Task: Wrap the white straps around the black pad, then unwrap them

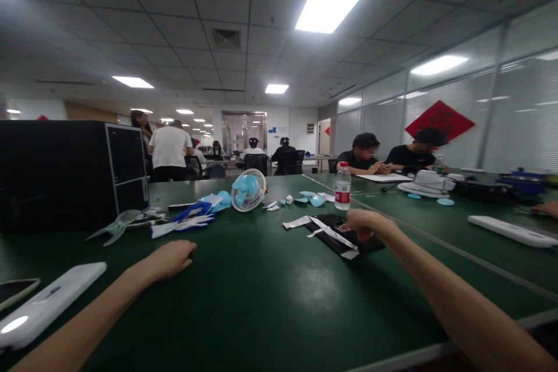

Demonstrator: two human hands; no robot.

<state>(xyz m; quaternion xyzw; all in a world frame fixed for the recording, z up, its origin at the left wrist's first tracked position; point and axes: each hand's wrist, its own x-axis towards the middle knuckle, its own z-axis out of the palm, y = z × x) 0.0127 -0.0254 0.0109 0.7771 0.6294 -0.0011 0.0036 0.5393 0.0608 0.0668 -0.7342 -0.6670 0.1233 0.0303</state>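
Observation:
My left hand (172, 258) rests on the green table with its fingers curled in, and nothing shows in them. Just beyond it lie blue-and-white work gloves (189, 218). Over on the right, my right hand (366, 224) is above a flat black sheet or pouch (335, 247), fingertips bent down and pressed together at its upper side. What they pinch is too small to tell. Across the black piece runs a white strip (333, 231), and a second pale flap (297, 222) sticks out to the left.
Beyond the hands stand a small fan (248, 190) with blue blades and a red-capped water bottle (343, 186). A black computer case (70, 174) is at left, a white elongated device (52, 302) near my left forearm. Two people sit across the table at right.

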